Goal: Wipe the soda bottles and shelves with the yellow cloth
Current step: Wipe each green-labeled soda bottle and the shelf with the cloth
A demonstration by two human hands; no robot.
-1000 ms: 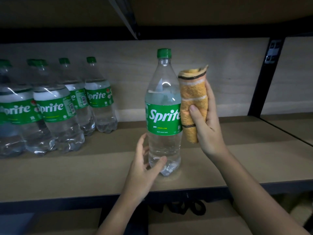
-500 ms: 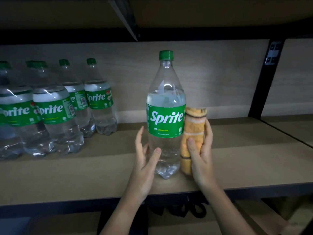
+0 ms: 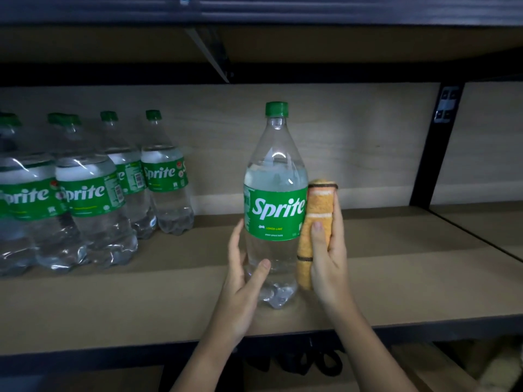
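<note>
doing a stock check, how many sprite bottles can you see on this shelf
6, maybe more hidden. One bottle stands mid-shelf between the hands. Five cluster at left: far-left edge, front, behind it, rightmost, plus a green cap behind.

I see a clear plastic soda bottle (image 3: 276, 205) with a green screw cap and a green label lettered in white, with small yellow print beneath. The folded terry cloth (image 3: 317, 222) is yellow-orange, crossed by pale and dark brown stripes. The grouped clear bottles (image 3: 93, 190) carry matching green labels. The wooden shelf board (image 3: 141, 301) is tan, its metal frame black.
</note>
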